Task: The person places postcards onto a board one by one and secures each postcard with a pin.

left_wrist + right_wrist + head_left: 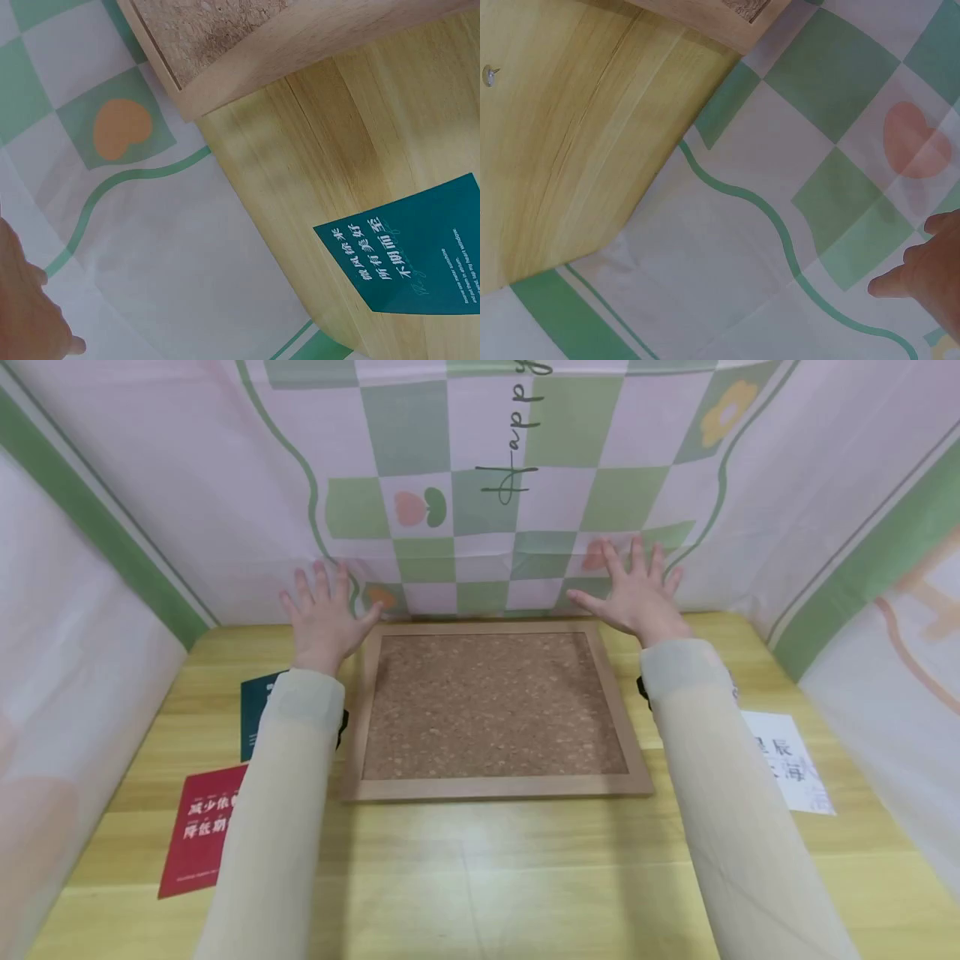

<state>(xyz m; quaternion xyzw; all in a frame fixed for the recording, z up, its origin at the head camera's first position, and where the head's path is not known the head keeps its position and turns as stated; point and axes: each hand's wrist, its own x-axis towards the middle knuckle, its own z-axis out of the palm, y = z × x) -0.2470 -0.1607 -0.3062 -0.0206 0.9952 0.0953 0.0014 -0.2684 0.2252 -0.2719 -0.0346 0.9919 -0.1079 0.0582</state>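
Observation:
A framed cork board [495,706] lies flat on the wooden table between my two forearms. Off its far left corner, my left hand [325,625] is stretched out with fingers spread and holds nothing. My right hand [637,600] reaches past the far right corner, its fingers likewise spread and nothing in it. In the left wrist view, part of the left hand [30,300] shows at the lower left edge. The right wrist view catches some of the right hand [930,274] at its right edge. Both hands appear before the patterned cloth; whether they touch it I cannot tell.
A teal card [420,251] and a red card [198,835] lie left of the board, partly behind my left sleeve. To the right is a white card [791,768], partly covered by my right sleeve. A push pin [490,76] sits on the table. Cloth [487,435] walls the back and sides.

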